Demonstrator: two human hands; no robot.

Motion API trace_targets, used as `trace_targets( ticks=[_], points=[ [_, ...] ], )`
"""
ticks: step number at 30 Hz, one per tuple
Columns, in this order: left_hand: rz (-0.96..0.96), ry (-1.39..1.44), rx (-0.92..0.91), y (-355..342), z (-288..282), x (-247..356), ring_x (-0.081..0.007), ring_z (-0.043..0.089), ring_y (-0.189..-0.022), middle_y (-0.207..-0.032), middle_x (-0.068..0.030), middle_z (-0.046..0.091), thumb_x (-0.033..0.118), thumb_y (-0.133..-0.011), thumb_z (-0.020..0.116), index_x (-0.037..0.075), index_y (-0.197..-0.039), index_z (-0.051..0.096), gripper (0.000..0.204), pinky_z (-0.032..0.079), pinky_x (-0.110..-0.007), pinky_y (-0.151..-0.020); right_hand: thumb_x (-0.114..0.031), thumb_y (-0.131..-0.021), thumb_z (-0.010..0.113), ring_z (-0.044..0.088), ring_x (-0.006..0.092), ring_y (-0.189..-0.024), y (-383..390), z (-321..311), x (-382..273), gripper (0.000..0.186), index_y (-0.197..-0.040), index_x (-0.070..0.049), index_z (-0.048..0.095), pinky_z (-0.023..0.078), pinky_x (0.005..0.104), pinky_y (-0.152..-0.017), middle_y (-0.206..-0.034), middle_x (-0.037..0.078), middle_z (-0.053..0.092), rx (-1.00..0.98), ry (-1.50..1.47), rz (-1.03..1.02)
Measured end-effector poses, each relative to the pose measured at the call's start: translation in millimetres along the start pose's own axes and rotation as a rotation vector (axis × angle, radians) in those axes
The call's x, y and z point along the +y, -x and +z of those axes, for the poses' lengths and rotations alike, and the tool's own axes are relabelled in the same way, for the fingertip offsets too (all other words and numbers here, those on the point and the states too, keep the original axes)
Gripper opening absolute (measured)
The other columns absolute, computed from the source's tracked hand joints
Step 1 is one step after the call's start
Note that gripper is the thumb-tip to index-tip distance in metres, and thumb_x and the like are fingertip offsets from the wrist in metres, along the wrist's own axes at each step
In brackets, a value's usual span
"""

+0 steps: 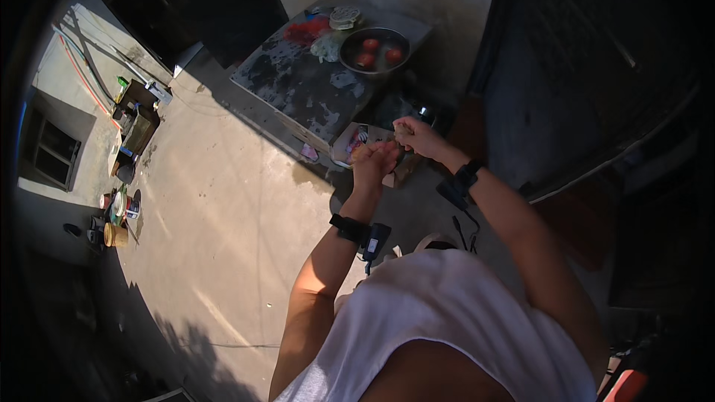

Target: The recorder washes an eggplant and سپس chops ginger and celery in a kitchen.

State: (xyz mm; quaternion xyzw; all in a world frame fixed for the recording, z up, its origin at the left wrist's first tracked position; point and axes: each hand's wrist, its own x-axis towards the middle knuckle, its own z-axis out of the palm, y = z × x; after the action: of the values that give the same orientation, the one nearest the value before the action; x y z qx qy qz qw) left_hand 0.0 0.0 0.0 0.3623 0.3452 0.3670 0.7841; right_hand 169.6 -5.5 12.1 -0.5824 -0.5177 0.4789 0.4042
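My left hand (377, 158) is over an open cardboard box (403, 171) beside the low table, its fingers curled in part. What lies in them, if anything, is too small and dark to make out. Close by on the right, my right hand (418, 138) is closed, the fingers pressed together around something I cannot make out. The two hands are almost touching. Colourful wrappers (354, 141) show in the box behind my left hand. On the table, a metal bowl (351, 59) holds several red tomatoes (370, 45) in what looks like water.
The worn table (298, 97) also carries a red plastic bag (307, 30), a pale plastic bag (325, 47) and a light round object (345, 18). Buckets (115, 234) and crates (138, 130) line the left wall. A dark panel rises at the right.
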Motion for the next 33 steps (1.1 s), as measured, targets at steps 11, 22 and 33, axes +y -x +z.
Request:
trace_targets(
  ticks=[11,22,33],
  points=[
    [-0.034,0.038,0.233,-229.3,-29.8,67.1,-0.0171,0.057,-0.084,-0.093,-0.0047,0.058,0.018,-0.087,0.049,0.007,-0.103,0.051,0.019,0.045,-0.027,-0.069,-0.007,-0.077,0.054,0.056,0.0175,-0.069,-305.0,-132.3,23.4,0.029,-0.105,-0.008,0.046,0.044,0.0299,-0.052,-0.087,0.008,0.056,-0.048,0.334,0.093],
    [-0.06,0.037,0.376,-459.8,-75.8,18.2,-0.017,0.055,-0.076,-0.085,-0.0059,0.055,0.008,-0.081,0.048,0.003,-0.109,0.049,0.029,0.045,-0.026,-0.065,-0.019,-0.076,0.051,0.057,0.0317,-0.092,-435.1,-114.2,85.2,0.027,-0.098,-0.004,0.059,0.045,0.039,-0.079,-0.098,0.017,0.059,-0.616,1.073,0.021],
    [-0.314,0.348,0.377,-486.4,-39.8,32.0,-0.023,0.055,-0.087,-0.098,-0.0093,0.055,0.017,-0.089,0.038,0.003,-0.108,0.049,0.025,0.047,-0.037,-0.076,-0.02,-0.086,0.044,0.056,0.0215,-0.073,-453.6,-121.4,75.6,0.026,-0.11,-0.009,0.048,0.044,0.0341,-0.062,-0.093,0.005,0.056,-0.235,-0.201,0.607]
  ],
)
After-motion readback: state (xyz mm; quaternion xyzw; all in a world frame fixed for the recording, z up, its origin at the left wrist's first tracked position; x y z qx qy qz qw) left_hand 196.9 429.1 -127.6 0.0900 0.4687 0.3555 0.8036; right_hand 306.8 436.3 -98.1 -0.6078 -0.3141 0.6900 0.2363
